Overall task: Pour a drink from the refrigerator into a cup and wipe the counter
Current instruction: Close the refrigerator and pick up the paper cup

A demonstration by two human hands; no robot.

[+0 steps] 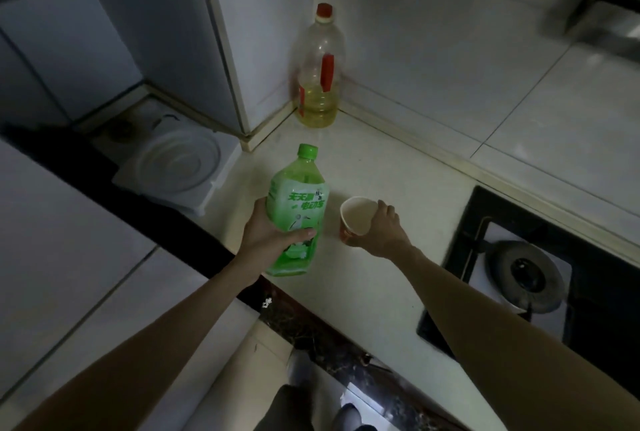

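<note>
A green drink bottle (298,202) with its green cap on is held over the pale counter (363,292), near the counter's left edge. My left hand (266,233) grips its lower half. Just to its right, a paper cup (356,219) with a red base is tilted, its mouth facing me. My right hand (381,229) holds the cup by its right side. The cup's inside looks pale; whether it holds liquid I cannot tell.
A large oil bottle (318,74) with a red cap stands in the back corner against the tiled wall. A gas stove (526,278) sits at the counter's right. A white round lid (176,160) lies lower down to the left. The counter's dark front edge (311,333) runs diagonally below.
</note>
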